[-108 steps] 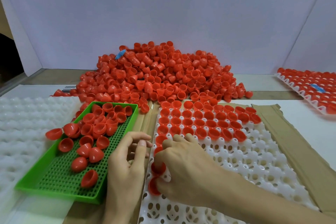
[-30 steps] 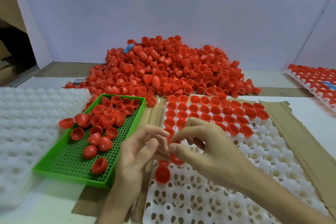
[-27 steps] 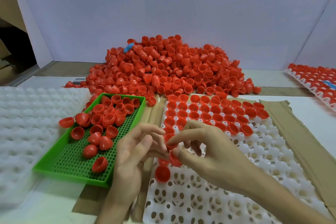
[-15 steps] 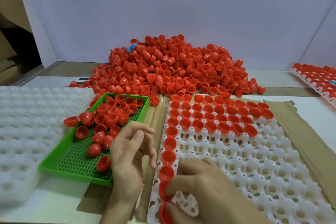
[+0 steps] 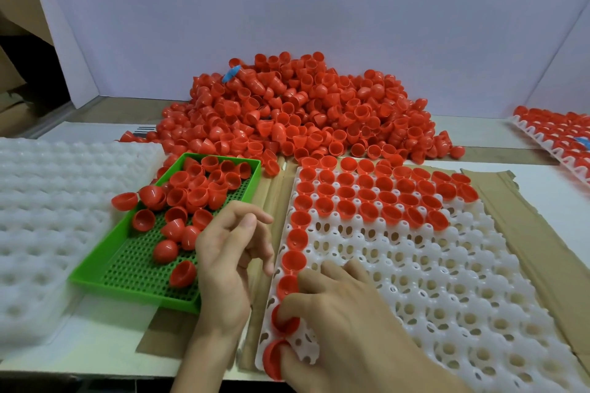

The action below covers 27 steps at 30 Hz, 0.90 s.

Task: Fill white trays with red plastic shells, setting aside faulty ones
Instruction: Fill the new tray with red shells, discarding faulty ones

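The white tray (image 5: 447, 281) lies on cardboard in front of me. Its three far rows and its left column hold red shells (image 5: 367, 195). My right hand (image 5: 344, 329) is at the tray's near left corner. Its thumb and a curled finger pinch a red shell (image 5: 271, 360) at the tray's edge, and another finger presses a shell (image 5: 282, 317) in the left column. My left hand (image 5: 226, 252) hovers between the green tray (image 5: 95, 268) and the white tray, fingers loosely curled and holding nothing. The green tray holds several loose shells.
A large pile of red shells (image 5: 303, 112) with a blue piece (image 5: 231, 73) in it lies behind both trays. White trays with no shells (image 5: 48, 217) lie at the left. A filled tray (image 5: 555, 134) is at the far right. White walls enclose the table.
My right hand came down from in front of me to the tray's near left corner, and more shells now sit in the left column. My left hand let go and drew back left.
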Motion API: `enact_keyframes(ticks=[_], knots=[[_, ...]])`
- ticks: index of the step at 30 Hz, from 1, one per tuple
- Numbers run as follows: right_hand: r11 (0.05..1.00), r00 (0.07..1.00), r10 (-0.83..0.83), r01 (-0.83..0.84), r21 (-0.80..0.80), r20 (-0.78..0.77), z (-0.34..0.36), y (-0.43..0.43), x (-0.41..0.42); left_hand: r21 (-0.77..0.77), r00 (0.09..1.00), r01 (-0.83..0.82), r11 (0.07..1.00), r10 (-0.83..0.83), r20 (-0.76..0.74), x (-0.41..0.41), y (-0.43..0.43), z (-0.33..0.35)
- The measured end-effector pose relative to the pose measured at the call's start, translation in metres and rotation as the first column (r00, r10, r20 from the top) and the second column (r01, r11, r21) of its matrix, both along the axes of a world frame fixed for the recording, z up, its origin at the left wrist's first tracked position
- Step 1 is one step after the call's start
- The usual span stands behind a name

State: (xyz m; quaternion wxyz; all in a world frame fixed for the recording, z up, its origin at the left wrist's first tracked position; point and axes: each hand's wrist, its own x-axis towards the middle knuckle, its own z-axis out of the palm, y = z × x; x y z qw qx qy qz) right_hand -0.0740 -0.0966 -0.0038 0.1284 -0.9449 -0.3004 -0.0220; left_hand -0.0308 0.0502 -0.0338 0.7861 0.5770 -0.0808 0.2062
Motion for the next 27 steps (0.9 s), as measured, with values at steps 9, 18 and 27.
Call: enact_keyframes(ticks=[9,18,27], knots=[[1.000,1.000,0.001,-0.001,0.000,-0.005,0.010,-0.012,0.014,-0.003,1.000,-0.016,1.000,0.016,-0.004,0.000,0.000,0.000],[0.999,0.999,0.031,-0.030,0.029,-0.045,0.015,-0.019,0.015,0.008,1.000,-0.030,1.000,0.030,-0.008,0.001,0.000,0.000],[1.000,1.000,-0.004,0.004,-0.005,-0.004,0.013,-0.012,0.017,0.010,0.999,-0.043,0.999,0.043,-0.011,0.001,0.000,-0.001]])
